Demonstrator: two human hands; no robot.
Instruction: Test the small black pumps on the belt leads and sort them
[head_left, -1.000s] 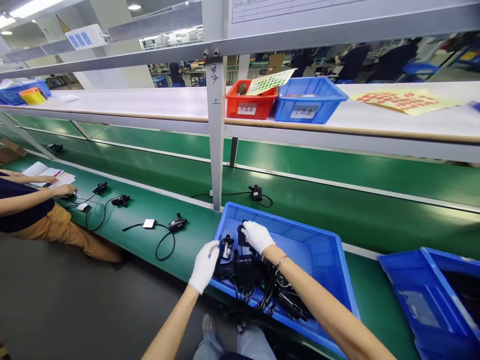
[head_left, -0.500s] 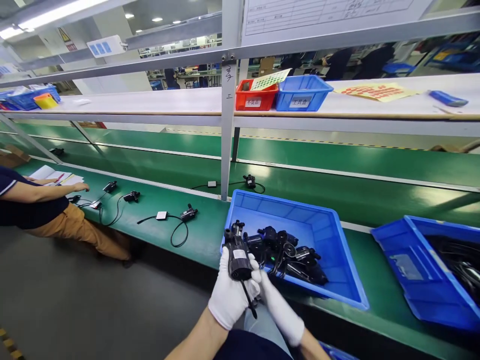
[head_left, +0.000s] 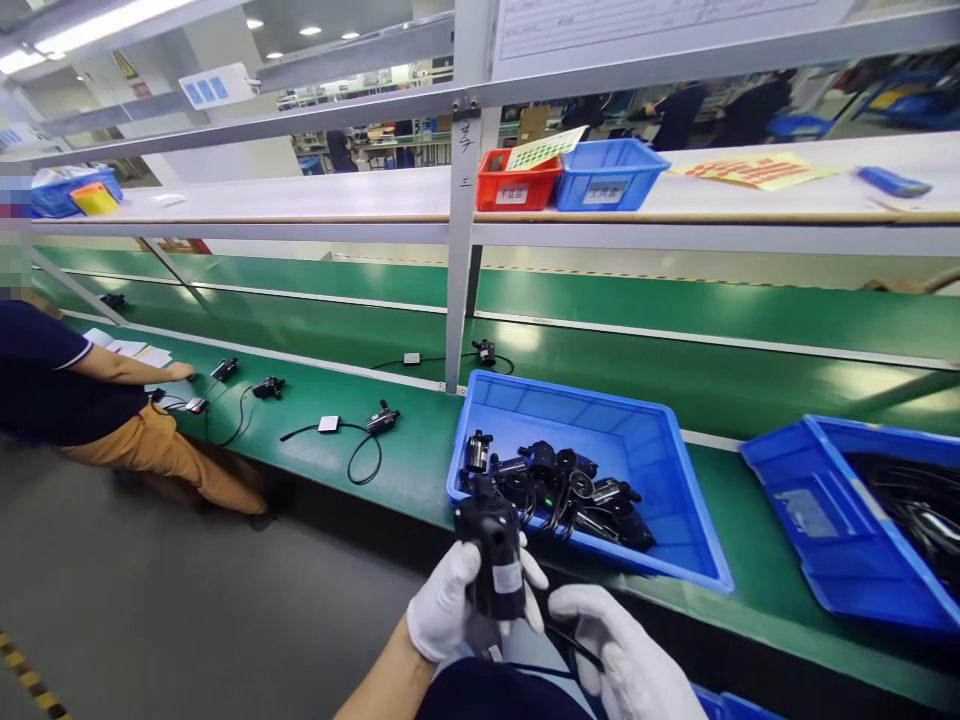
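In front of my body, my white-gloved left hand (head_left: 444,598) is closed around a black pump (head_left: 495,560) with a pale label on its cylindrical body and stubby ports at its top. A black cable (head_left: 559,635) runs from the pump's lower end toward my right hand (head_left: 626,650), also gloved. The fingers of that hand are curled around the cable, low and to the right of the pump. Just beyond both hands is a large blue bin (head_left: 709,530) with several similar black pumps (head_left: 555,470) heaped in it.
On the green bench (head_left: 420,470), several cabled pumps (head_left: 382,418) lie to the left. A co-worker (head_left: 82,380) stands at the far left. Another blue bin (head_left: 810,520) with black cables is at right. A shelf above carries a red box (head_left: 517,190) and a blue box (head_left: 609,180).
The pump has turned in my left hand, its ports now tipped toward me. My right hand has moved right, away from beneath it, to the cable. The co-worker's arm has shifted.
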